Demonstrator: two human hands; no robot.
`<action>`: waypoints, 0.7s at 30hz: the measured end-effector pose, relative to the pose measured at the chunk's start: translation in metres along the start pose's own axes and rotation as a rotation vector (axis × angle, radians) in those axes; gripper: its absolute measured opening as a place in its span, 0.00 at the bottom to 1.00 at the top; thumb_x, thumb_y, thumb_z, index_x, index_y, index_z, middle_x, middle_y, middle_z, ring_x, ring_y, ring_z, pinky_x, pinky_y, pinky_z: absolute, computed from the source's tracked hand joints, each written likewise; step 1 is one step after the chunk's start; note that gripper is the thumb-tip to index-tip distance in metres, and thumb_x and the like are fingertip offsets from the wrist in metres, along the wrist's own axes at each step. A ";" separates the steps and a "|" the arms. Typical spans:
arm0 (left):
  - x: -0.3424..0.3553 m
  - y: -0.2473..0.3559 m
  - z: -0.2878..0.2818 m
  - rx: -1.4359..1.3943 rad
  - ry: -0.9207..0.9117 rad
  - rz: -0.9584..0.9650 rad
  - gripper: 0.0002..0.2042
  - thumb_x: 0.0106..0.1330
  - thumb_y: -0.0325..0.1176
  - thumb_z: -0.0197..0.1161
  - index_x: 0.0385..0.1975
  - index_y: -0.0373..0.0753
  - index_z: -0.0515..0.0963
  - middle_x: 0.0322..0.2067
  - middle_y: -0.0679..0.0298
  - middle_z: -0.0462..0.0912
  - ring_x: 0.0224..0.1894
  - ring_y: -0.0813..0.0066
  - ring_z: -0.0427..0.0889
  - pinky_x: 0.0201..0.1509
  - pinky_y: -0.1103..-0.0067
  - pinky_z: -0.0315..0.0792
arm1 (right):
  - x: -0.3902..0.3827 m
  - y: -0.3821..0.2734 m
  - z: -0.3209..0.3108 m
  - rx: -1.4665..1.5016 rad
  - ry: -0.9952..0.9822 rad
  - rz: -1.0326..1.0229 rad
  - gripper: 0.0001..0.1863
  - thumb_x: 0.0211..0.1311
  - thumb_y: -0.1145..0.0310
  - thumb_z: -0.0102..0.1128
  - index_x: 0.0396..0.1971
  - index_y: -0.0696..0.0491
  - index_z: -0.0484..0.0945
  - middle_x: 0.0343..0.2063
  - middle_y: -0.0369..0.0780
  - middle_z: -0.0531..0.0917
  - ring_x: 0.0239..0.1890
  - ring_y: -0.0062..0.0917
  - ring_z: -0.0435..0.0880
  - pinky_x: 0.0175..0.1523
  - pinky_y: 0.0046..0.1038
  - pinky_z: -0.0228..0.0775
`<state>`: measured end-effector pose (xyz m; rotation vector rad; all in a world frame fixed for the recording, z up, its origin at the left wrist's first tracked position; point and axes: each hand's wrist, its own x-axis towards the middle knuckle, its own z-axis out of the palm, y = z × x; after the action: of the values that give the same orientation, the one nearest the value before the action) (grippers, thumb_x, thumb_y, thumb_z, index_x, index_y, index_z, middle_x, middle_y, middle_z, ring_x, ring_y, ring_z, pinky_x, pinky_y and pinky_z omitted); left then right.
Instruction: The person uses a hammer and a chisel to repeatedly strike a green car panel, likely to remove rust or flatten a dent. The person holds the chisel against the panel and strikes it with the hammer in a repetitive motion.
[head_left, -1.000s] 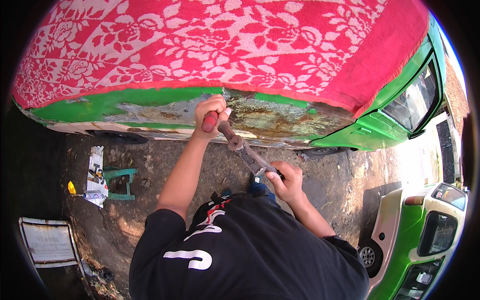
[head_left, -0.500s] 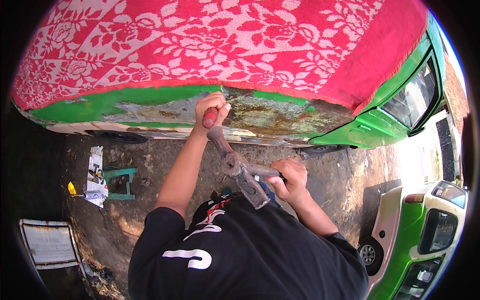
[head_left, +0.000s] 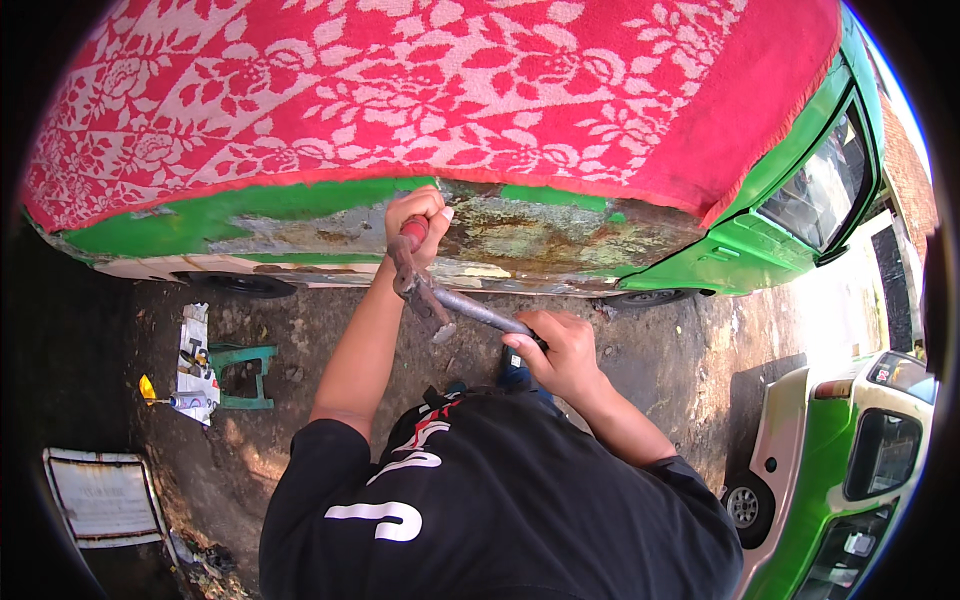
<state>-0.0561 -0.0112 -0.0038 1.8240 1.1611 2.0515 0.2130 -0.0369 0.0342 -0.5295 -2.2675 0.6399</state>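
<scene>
My left hand [head_left: 428, 207] is closed round a red-handled tool [head_left: 414, 229] against the worn side panel [head_left: 560, 240] of a green vehicle. The tool's working end is hidden by the hand, so its kind does not show. My right hand [head_left: 562, 352] grips a hammer [head_left: 478, 309] by its grey handle. The rusty hammer head is right at the butt of the red handle, seemingly touching it. Around my left hand the panel is patchy, with green paint, grey areas and brown rust.
A red and pink floral cloth [head_left: 420, 90] drapes over the vehicle. On the ground to the left stand a green plastic stool [head_left: 245, 403] and a printed sheet [head_left: 193, 350] with a can [head_left: 188, 399]. Another green and white vehicle [head_left: 830, 450] is parked at the lower right.
My right hand has swung the hammer up and to the left, bringing its head to the butt of the red handle. My left hand has stayed at nearly the same spot.
</scene>
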 end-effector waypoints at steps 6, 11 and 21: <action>-0.001 0.003 0.002 -0.033 0.003 -0.034 0.15 0.58 0.18 0.56 0.14 0.35 0.59 0.15 0.66 0.63 0.21 0.74 0.63 0.28 0.77 0.59 | 0.001 0.001 -0.004 -0.031 -0.066 0.005 0.16 0.57 0.55 0.67 0.28 0.54 0.79 0.20 0.41 0.81 0.20 0.35 0.80 0.27 0.34 0.70; -0.001 0.004 -0.001 -0.040 0.023 -0.044 0.15 0.57 0.18 0.59 0.14 0.35 0.59 0.15 0.65 0.63 0.19 0.74 0.61 0.27 0.75 0.60 | 0.003 -0.011 -0.006 0.058 0.015 -0.056 0.16 0.58 0.54 0.66 0.28 0.54 0.79 0.19 0.41 0.80 0.19 0.36 0.80 0.26 0.35 0.70; 0.003 0.007 0.000 -0.104 0.064 -0.083 0.15 0.56 0.17 0.58 0.15 0.34 0.58 0.16 0.66 0.62 0.20 0.77 0.61 0.27 0.77 0.59 | 0.009 -0.012 -0.005 0.066 0.046 -0.078 0.17 0.58 0.54 0.67 0.28 0.54 0.79 0.18 0.41 0.80 0.20 0.37 0.80 0.26 0.34 0.70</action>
<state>-0.0550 -0.0139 0.0030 1.6470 1.1044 2.0955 0.2081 -0.0407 0.0490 -0.4178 -2.2047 0.6551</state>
